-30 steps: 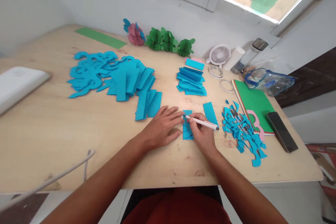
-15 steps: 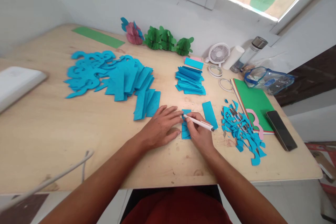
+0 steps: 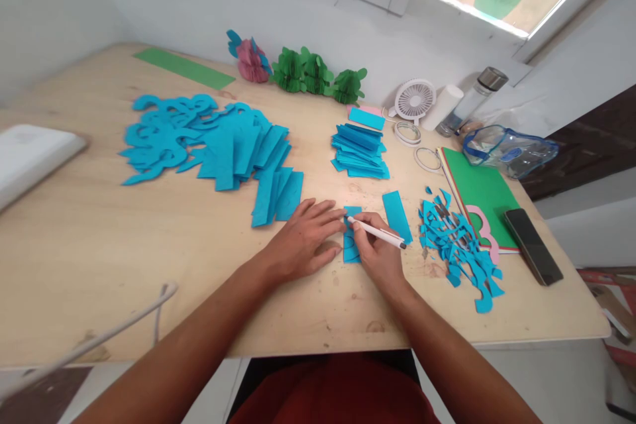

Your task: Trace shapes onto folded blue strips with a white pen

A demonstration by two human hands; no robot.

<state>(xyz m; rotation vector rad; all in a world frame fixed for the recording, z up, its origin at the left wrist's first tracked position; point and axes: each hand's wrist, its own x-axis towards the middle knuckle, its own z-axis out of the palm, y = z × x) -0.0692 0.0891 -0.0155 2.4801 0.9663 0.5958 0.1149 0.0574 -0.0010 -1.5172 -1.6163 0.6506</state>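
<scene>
My right hand [image 3: 380, 250] grips a white pen [image 3: 378, 232], its tip against a small blue paper strip [image 3: 352, 252] that lies upright before me. A dark curved line shows on the lower part of that strip. Flat on the table, my left hand [image 3: 309, 238] has its fingers stretched out, the tips at the strip's left edge. Part of the strip is hidden by my right hand. Another blue strip [image 3: 397, 217] lies just beyond the right hand. Left of the strip, several folded blue papers [image 3: 278, 195] lie near my left fingers.
Curly blue cutouts [image 3: 169, 136] pile up at left; stacked blue strips [image 3: 358, 152] lie behind my hands. Blue scraps [image 3: 454, 238], a pink paper template [image 3: 483, 232], a green pad [image 3: 481, 189] and a phone [image 3: 534, 246] are at right. A small fan [image 3: 414, 101] stands by the wall.
</scene>
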